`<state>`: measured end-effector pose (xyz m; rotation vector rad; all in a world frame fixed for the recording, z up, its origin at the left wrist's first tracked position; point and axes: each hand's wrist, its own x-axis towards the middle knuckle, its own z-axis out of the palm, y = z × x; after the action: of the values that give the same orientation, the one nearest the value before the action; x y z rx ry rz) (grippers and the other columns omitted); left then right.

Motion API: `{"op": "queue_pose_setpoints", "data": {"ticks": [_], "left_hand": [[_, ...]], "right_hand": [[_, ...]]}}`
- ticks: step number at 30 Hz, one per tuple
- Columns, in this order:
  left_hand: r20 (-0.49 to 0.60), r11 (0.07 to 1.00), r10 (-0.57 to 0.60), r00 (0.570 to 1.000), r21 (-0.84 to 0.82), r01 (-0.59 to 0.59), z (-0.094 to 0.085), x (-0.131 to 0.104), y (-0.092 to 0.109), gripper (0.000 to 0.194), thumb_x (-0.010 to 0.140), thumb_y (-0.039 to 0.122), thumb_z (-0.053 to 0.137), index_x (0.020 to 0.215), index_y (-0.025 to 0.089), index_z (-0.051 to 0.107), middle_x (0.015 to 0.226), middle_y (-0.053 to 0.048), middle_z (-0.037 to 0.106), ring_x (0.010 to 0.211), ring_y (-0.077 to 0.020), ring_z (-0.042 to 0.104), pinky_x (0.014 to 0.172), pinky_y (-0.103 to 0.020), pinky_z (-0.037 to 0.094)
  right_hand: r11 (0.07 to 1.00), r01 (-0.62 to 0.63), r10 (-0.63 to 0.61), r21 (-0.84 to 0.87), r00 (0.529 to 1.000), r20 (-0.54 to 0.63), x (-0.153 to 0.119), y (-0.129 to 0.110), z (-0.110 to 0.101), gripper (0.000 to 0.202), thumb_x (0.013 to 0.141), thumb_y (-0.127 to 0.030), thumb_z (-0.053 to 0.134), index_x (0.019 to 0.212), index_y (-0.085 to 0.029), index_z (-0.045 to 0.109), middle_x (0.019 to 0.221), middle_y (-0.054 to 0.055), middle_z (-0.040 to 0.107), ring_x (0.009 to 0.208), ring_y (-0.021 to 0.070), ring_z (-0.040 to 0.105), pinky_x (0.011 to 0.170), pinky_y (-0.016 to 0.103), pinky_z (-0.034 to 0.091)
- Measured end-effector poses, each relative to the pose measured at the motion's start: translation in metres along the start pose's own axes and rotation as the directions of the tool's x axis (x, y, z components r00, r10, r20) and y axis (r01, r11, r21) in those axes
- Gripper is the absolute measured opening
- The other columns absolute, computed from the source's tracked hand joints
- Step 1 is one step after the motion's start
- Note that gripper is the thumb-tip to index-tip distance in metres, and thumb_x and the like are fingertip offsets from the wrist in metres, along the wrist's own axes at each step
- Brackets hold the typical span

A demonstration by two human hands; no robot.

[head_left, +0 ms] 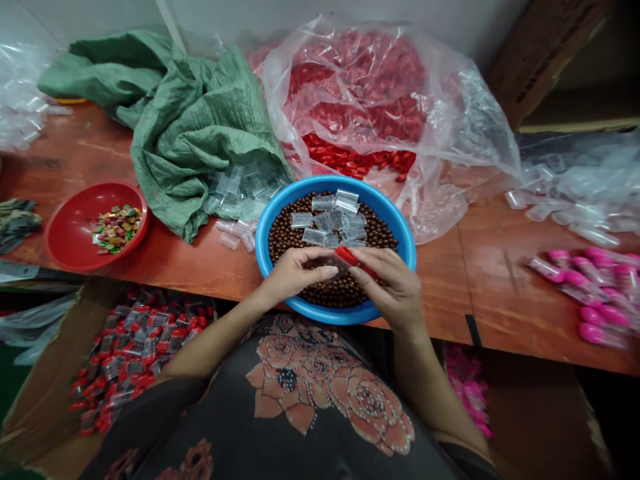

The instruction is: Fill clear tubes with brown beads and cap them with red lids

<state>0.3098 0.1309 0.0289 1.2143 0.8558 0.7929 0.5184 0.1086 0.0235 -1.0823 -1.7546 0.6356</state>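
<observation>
Head view: left hand (295,270) and right hand (393,283) meet over the 6 o'clock part of the blue bowl (280,213) of brown beads (285,237), both pinched narrow on one small clear container (336,265) with a red cap (347,255), loose clear containers (333,217) lying at the bowl's 12 o'clock.

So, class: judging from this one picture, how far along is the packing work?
Done: the cardboard box below the table already holds many red-capped filled containers. In hand: the left hand and right hand hold a clear container with a red cap over the blue bowl. Left: brown balls, empty containers and a bag of red caps.
</observation>
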Motion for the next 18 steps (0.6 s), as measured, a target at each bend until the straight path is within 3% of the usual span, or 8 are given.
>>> {"op": "queue_pose_setpoints", "data": {"ticks": [3, 6, 9, 13, 16, 18], "left_hand": [[-0.04, 0.993, 0.054, 0.998, 0.108, -0.049, 0.001, -0.003, 0.004, 0.034, 0.083, 0.035, 0.071, 0.114, 0.02, 0.074, 0.116, -0.007, 0.075, 0.107, -0.0212, 0.068, 0.103, -0.038, 0.049], [-0.096, 0.988, 0.088, 0.991, 0.131, -0.075, 0.007, -0.002, 0.005, 0.034, 0.081, 0.035, 0.074, 0.11, 0.018, 0.075, 0.112, -0.008, 0.076, 0.102, -0.0212, 0.069, 0.1, -0.037, 0.05], [-0.121, 0.998, 0.032, 0.992, -0.048, -0.038, 0.018, 0.002, -0.002, 0.036, 0.082, 0.044, 0.072, 0.105, 0.017, 0.071, 0.101, -0.007, 0.075, 0.091, -0.0185, 0.069, 0.088, -0.033, 0.054], [-0.148, 0.941, -0.089, 0.985, -0.336, 0.034, 0.039, 0.008, -0.017, 0.054, 0.092, 0.066, 0.046, 0.11, 0.018, 0.061, 0.074, -0.002, 0.067, 0.065, -0.0129, 0.064, 0.066, -0.026, 0.054], [-0.143, 0.93, -0.124, 0.982, -0.363, 0.064, 0.047, 0.01, -0.019, 0.055, 0.095, 0.066, 0.041, 0.12, 0.019, 0.055, 0.061, 0.003, 0.058, 0.049, -0.0102, 0.055, 0.05, -0.022, 0.046], [-0.174, 0.937, -0.113, 0.978, -0.345, 0.047, 0.046, 0.01, -0.015, 0.049, 0.095, 0.061, 0.042, 0.12, 0.02, 0.054, 0.058, 0.005, 0.055, 0.046, -0.0091, 0.052, 0.046, -0.02, 0.042]], "right_hand": [[0.946, 0.166, -0.146, -0.28, 0.985, 0.092, 0.0, 0.004, -0.004, 0.053, 0.079, -0.031, 0.079, 0.129, -0.033, 0.063, 0.119, 0.005, 0.074, 0.105, 0.0266, 0.069, 0.093, 0.047, 0.056], [0.88, 0.229, -0.201, -0.416, 0.973, 0.109, -0.004, 0.009, 0.002, 0.072, 0.076, -0.038, 0.081, 0.14, -0.026, 0.052, 0.124, 0.012, 0.07, 0.11, 0.0298, 0.067, 0.095, 0.047, 0.055], [0.856, 0.271, -0.262, -0.441, 0.962, 0.082, -0.007, 0.012, 0.012, 0.078, 0.077, -0.038, 0.079, 0.145, -0.024, 0.043, 0.122, 0.014, 0.069, 0.108, 0.0292, 0.067, 0.092, 0.045, 0.057], [0.84, 0.31, -0.296, -0.445, 0.95, 0.102, -0.007, 0.008, 0.022, 0.075, 0.078, -0.04, 0.077, 0.143, -0.02, 0.044, 0.114, 0.014, 0.07, 0.101, 0.0283, 0.069, 0.086, 0.043, 0.058], [0.844, 0.308, -0.288, -0.439, 0.951, 0.112, -0.008, 0.004, 0.019, 0.069, 0.082, -0.04, 0.073, 0.141, -0.02, 0.045, 0.114, 0.014, 0.07, 0.102, 0.0277, 0.069, 0.086, 0.043, 0.058], [0.889, 0.252, -0.192, -0.383, 0.963, 0.187, -0.008, 0.005, 0.011, 0.075, 0.082, -0.045, 0.073, 0.144, -0.019, 0.04, 0.123, 0.015, 0.067, 0.108, 0.028, 0.068, 0.089, 0.043, 0.058]]}}
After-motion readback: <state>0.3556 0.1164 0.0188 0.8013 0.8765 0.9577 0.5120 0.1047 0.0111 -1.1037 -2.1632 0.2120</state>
